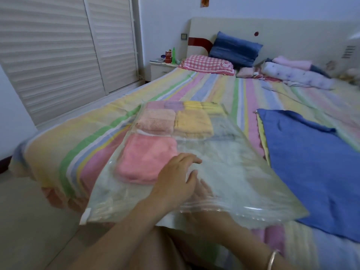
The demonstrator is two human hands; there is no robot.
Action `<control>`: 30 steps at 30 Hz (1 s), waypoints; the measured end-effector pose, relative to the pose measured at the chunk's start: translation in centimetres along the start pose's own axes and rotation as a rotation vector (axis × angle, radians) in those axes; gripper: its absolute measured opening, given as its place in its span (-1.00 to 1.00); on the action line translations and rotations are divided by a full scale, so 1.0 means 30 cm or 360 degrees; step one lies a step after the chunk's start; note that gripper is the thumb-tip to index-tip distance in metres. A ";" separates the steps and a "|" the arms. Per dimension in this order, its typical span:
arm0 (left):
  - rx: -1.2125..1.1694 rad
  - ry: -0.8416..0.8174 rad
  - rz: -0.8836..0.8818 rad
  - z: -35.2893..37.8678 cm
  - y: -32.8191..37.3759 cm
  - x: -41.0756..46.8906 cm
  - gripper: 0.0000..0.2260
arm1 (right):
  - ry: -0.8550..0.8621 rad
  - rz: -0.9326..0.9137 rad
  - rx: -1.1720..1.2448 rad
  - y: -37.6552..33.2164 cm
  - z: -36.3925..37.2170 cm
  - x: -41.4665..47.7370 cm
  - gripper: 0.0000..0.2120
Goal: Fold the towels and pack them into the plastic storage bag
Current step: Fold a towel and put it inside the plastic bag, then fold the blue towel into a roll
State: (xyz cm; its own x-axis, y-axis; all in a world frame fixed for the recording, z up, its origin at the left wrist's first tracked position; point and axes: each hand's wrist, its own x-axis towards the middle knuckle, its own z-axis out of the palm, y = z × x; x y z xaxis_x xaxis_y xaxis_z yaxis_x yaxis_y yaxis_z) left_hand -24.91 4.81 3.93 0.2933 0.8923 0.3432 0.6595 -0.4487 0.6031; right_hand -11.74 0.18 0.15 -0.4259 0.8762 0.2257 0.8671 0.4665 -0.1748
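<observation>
Your right hand (202, 191) reaches into the near mouth of the clear, crinkly plastic bag (243, 172) on the bed (78, 145); I cannot tell how its fingers lie. Your left hand (175, 180) rests flat on top, fingers relaxed. Beyond, fluffy square-folded towels (148, 158) are packed; the blue cloth (311, 162) on the right may remain.

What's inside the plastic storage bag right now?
Folded pink towel, peach towel and yellow towel, more blurred behind. The right hand shows through the plastic storage bag; the left hand on top hides what's beneath it.
</observation>
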 end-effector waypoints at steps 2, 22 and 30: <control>-0.0088 -0.0126 0.0080 0.064 0.083 0.017 -0.77 | -0.0189 0.0020 0.0221 0.048 -0.029 -0.093 -0.67; 0.0850 -0.0863 0.0788 0.716 0.536 0.158 -0.50 | 0.0184 0.0783 -0.0124 0.890 -0.234 -0.738 -0.72; 0.0836 -0.0944 0.0618 0.756 0.573 0.313 -0.77 | 0.0361 0.0650 -0.0174 0.947 -0.265 -0.710 -0.78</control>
State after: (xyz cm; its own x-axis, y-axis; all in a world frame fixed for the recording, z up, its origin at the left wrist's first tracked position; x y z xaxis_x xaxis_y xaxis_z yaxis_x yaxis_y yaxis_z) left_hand 4.88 6.60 1.18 0.7775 0.6257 -0.0632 0.6288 -0.7751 0.0624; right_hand 24.01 -6.21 -2.00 0.0118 0.9309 0.3650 0.9790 0.0635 -0.1937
